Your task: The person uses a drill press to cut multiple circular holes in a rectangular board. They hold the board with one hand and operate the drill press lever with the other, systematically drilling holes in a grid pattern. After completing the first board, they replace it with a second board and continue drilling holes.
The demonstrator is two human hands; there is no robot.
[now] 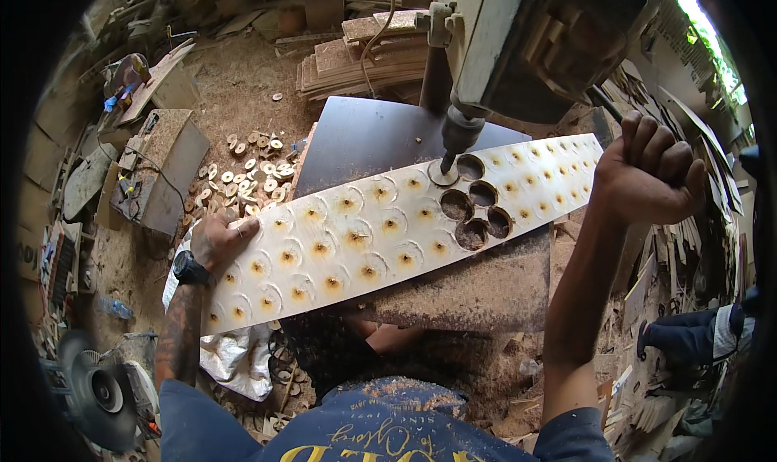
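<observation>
A long pale wooden board (pixel 376 215) lies slanted across the dark table of a drill press (pixel 518 49). Rows of brown-ringed pilot holes and scored arcs mark it, and several round openings are cut near its middle. The hole saw (pixel 443 172) on the chuck meets the board beside the uppermost opening. At the board's left end, my left hand (pixel 222 239) grips the edge, thumb on top and other fingers partly hidden. My right hand (pixel 657 171), raised at the right, is closed round the press's dark lever (pixel 603 102).
Cut wooden discs (pixel 247 175) litter the sawdust-covered floor to the left. Stacked boards (pixel 356 61) lie behind the press. A wooden box (pixel 158 171) stands at the left, a black fan (pixel 101 393) at lower left. A white sack (pixel 235 361) sits below the board's left end.
</observation>
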